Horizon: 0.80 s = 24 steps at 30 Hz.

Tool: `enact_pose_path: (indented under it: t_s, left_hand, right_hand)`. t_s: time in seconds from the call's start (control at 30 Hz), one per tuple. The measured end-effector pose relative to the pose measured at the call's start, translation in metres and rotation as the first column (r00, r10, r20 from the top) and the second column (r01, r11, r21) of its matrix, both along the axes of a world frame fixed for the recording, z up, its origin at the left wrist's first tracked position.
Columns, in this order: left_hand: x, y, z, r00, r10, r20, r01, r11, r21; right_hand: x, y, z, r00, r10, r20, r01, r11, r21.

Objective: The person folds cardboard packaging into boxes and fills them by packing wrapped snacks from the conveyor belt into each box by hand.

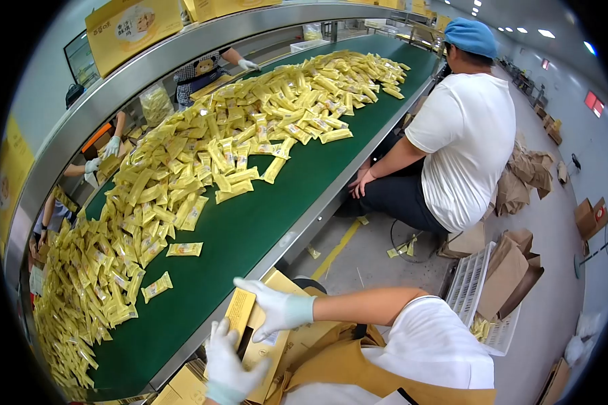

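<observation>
Both of my hands wear white gloves and are at a yellow carton [239, 312] beside the belt's near edge. My right hand [271, 310] grips the carton's upper end, thumb on one side. Against its lower left side lies my left hand [231, 361], with its fingers spread and the thumb apart. A larger open yellow box [280, 337] is under and behind the carton. Beyond the metal rail, a long heap of yellow wrapped packets [182, 162] covers much of the green conveyor belt [250, 223]. Two single packets [184, 249] lie near the heap's edge.
A person in a white shirt [463, 135] and blue cap sits by the belt ahead. Across it, co-workers' gloved hands [112, 146] show. A white crate [469, 280] with brown paper bags stands at the right. Yellow cartons [186, 386] lie at the bottom.
</observation>
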<state>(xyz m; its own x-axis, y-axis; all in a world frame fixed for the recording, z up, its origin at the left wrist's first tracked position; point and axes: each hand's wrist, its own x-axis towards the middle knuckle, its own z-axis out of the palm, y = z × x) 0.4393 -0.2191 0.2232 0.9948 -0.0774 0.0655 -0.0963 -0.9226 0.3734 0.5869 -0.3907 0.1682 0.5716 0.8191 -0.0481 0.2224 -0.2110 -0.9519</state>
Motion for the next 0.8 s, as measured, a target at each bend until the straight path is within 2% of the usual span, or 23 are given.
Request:
enact_pose_path:
  t_s: [0.03,0.07,0.23,0.27,0.3,0.33,0.37,0.43,0.47,0.5,0.53,0.57,0.6,0.63,0.7,0.73,0.8]
  left_hand:
    - [0.002,-0.018,0.008,0.989,0.054,-0.138,-0.036,0.991,0.127]
    - [-0.002,-0.022,-0.010,0.992,0.058,-0.109,-0.028,0.966,0.258]
    - [0.001,-0.030,-0.009,0.986,0.066,-0.154,-0.005,0.931,0.366]
    - [0.002,-0.029,-0.006,0.982,0.068,-0.179,0.001,0.933,0.359]
    - [0.004,-0.028,-0.001,0.977,0.071,-0.202,0.005,0.936,0.353]
    - [0.003,-0.027,0.012,0.971,0.073,-0.226,-0.009,0.962,0.273]
    - [0.000,-0.021,0.012,0.991,0.069,-0.112,-0.048,0.983,0.180]
    - [-0.011,0.006,0.008,0.990,0.092,0.108,-0.091,0.996,-0.019]
    - [-0.014,0.019,0.009,0.969,0.105,0.224,-0.072,0.986,-0.148]
    - [-0.014,0.020,0.008,0.960,0.189,0.208,-0.074,0.885,-0.460]
    - [-0.013,0.021,0.007,0.943,0.267,0.199,-0.042,0.688,-0.724]
    - [-0.011,0.020,-0.002,0.925,0.315,0.212,0.036,0.484,-0.875]
    - [-0.015,0.019,-0.017,0.940,0.326,0.095,-0.007,0.297,-0.955]
    - [-0.023,0.018,-0.039,0.947,0.321,-0.020,-0.055,0.100,-0.994]
    - [-0.033,0.013,-0.079,0.954,0.238,-0.181,-0.118,-0.257,-0.959]
    - [-0.039,0.010,-0.097,0.960,0.176,-0.217,-0.130,-0.406,-0.905]
    - [-0.043,-0.006,-0.122,0.894,0.278,-0.350,-0.158,-0.536,-0.830]
  right_hand:
    - [0.001,0.002,-0.003,1.000,0.004,0.011,-0.005,1.000,0.010]
    - [0.003,0.004,-0.011,1.000,0.011,0.020,-0.012,1.000,0.019]
    - [0.016,-0.002,-0.022,0.998,0.051,-0.027,-0.049,0.995,0.091]
    - [0.020,0.001,-0.052,0.968,0.104,-0.230,-0.025,0.947,0.320]
    - [0.024,-0.003,-0.053,0.877,0.070,-0.475,0.107,0.936,0.335]
    - [0.032,-0.009,-0.053,0.725,0.050,-0.687,0.236,0.919,0.316]
    - [0.037,-0.015,-0.054,0.522,0.044,-0.852,0.356,0.896,0.264]
    - [0.041,-0.024,-0.085,0.566,-0.231,-0.791,0.560,0.812,0.164]
    - [0.041,-0.031,-0.098,0.627,-0.350,-0.696,0.578,0.808,0.115]
    - [0.040,-0.030,-0.106,0.743,-0.396,-0.539,0.526,0.844,0.104]
    - [0.037,-0.029,-0.114,0.834,-0.418,-0.362,0.474,0.877,0.081]
    - [0.033,-0.028,-0.124,0.895,-0.412,-0.170,0.425,0.904,0.044]
    - [0.033,-0.018,-0.150,0.958,-0.283,-0.034,0.285,0.943,0.171]
    - [0.010,-0.028,-0.082,0.956,-0.280,-0.086,0.293,0.929,0.227]
    - [0.002,-0.033,-0.019,0.926,-0.375,0.053,0.378,0.903,-0.204]
    - [0.005,-0.038,-0.029,0.901,-0.399,0.172,0.416,0.906,-0.077]
    - [0.010,-0.048,-0.019,0.922,-0.302,0.244,0.312,0.950,-0.001]
